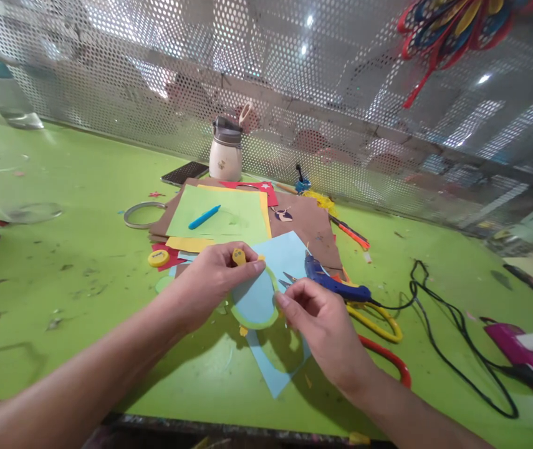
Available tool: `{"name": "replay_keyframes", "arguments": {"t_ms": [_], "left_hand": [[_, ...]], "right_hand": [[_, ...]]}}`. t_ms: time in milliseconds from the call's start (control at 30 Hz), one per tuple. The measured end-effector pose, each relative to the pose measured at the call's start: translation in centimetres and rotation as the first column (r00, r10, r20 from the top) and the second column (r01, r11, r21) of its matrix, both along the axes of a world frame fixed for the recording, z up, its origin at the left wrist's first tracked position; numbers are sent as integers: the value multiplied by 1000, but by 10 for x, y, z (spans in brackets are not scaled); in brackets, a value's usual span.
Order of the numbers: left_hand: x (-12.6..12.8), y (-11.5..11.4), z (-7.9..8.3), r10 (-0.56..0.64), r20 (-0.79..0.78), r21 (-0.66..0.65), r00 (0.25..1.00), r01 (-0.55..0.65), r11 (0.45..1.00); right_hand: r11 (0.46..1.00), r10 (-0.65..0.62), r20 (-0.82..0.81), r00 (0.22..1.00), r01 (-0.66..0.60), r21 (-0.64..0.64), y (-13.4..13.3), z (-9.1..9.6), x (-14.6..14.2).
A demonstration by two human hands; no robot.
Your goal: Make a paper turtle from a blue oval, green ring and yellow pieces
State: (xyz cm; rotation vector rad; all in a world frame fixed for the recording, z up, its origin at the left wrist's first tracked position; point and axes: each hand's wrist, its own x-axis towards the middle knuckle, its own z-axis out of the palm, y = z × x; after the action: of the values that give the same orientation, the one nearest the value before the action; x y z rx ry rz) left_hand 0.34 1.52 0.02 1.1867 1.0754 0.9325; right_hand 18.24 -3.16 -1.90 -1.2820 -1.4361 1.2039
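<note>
Between my two hands is an oval paper cutout (253,302) with a light blue middle, a green rim and small yellow pieces at its edge. My left hand (222,274) pinches its upper edge between thumb and fingers, beside a yellow piece with drawn eyes (238,256). My right hand (315,312) is closed at the cutout's right rim, thumb against forefinger; whether a small piece sits in that pinch is hard to see. Just beyond the right hand lies a blue glue gun (338,287). Below the cutout, a light blue paper scrap (270,374) rests on the table.
Stacked coloured paper (247,218) carries a blue marker (204,217). Scissor blades (287,280) and yellow (381,324) and red (392,358) handles lie near my right hand. A black cord (453,318) loops rightward. A white bottle (225,153) stands before the perforated metal screen (154,81).
</note>
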Motion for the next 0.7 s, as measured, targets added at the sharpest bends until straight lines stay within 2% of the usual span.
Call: {"name": "replay_keyframes", "arguments": {"t_ms": [267,700], "left_hand": [[2,1,-1,-4,68,-37,998,7,999],[1,0,-2,-25,-1,0,1000,25,1000]], "right_hand": [[1000,28,-135,990,-26,17,1,-5,-1],[999,7,28,1000,-9,45,1,-2,-4]]}}
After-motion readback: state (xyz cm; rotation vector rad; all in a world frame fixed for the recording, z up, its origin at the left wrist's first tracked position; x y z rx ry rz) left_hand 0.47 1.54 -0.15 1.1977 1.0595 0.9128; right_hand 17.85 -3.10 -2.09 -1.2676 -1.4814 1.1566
